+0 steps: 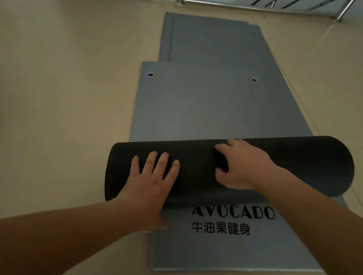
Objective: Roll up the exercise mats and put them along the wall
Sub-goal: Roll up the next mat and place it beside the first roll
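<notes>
Nearest, at the lower middle of the frame, the flat grey end of a mat (253, 254) lies on the floor (58, 78), with a black print (223, 221) on it reading AVOCADO over a line of Chinese characters. Just beyond, the roll (298, 159), black on the outside, lies across this mat and covers the tops of the letters. Its long axis runs left to right, the right end a little higher in the frame. The left hand (153, 179) lies flat on the roll's left part with fingers (164, 160) straight and spread, gripping nothing. The right hand (242, 167) rests near the roll's middle, fingers a little bent and pointing left, pressing rather than clasping as far as can be seen. The flat tail lies on the near side of both hands, so the rolling probably goes toward the person. Beyond the roll a second grey mat (202, 103) shows two eyelets at its far end, and farther still lie more mats (209, 43), overlapping, their number unclear. A metal rail (247, 7) crosses the top edge. The left thumb, the seam where roll meets flat mat and the roll's end faces are hidden.
</notes>
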A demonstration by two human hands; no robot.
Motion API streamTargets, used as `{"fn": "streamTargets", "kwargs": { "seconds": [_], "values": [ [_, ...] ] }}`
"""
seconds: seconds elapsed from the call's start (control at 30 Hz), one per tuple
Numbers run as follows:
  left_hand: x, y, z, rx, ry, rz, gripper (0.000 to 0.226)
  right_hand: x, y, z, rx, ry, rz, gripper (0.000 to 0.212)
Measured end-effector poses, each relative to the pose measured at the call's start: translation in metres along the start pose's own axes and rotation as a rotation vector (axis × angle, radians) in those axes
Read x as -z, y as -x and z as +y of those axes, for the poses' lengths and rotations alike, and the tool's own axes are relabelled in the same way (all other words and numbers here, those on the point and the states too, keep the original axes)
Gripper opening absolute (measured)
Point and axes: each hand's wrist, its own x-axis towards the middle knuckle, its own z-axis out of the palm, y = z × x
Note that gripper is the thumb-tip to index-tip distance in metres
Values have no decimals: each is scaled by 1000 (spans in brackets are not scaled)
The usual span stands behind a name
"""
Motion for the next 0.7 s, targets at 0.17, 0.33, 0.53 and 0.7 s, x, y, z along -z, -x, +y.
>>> {"fn": "streamTargets", "kwargs": {
  "seconds": [0.17, 0.33, 0.53, 0.7],
  "values": [
    [2, -15, -14, -15, -102, 31, 134, -27, -4, 2, -28, 165, -27, 157],
    [14, -20, -22, -71, -144, -3, 132, -22, -9, 6, 44, 191, 56, 152],
    [42, -10, -16, -157, -103, -40, 123, 4, 6, 15, 60, 110, -76, 138],
    [62, 11, 10, -280, 95, -249, 106, 7, 30, 35, 47, -160, -433, 134]
  ]
}}
